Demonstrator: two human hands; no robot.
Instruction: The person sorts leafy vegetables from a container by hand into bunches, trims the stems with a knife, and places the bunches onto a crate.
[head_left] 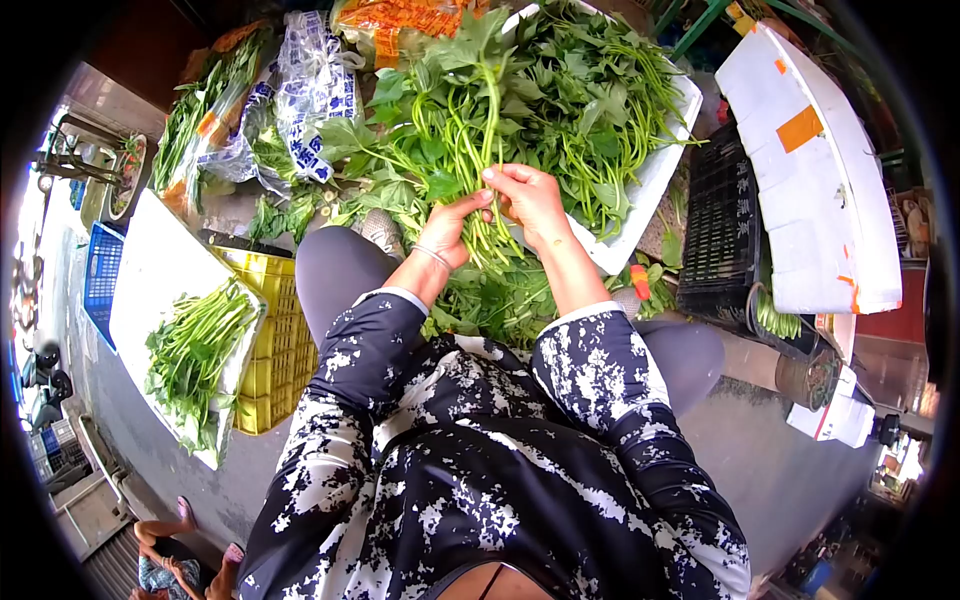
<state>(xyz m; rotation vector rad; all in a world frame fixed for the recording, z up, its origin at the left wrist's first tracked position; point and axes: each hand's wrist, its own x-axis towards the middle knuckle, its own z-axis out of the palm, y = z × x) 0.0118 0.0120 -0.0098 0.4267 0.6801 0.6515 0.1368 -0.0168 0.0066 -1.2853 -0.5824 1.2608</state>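
Observation:
My left hand (447, 228) is closed around the stems of a bunch of leafy greens (450, 130), lobed like sweet potato leaves. The leaves point away from me and the cut stem ends hang toward my lap. Beside it, my right hand (528, 203) pinches a stem at the bunch's right edge, thumb and fingers together. Just beyond my right hand, a heap of similar greens (590, 110) fills a white foam box (652, 190). Loose leaves (500, 305) lie below my hands, between my knees.
At left, a bundle of greens (205, 335) rests on a white foam board (150, 265) over a yellow crate (272, 345). Plastic bags (315, 90) lie ahead. To the right, a foam lid (810, 170) leans by a black crate (715, 220). Another person (180, 560) is at lower left.

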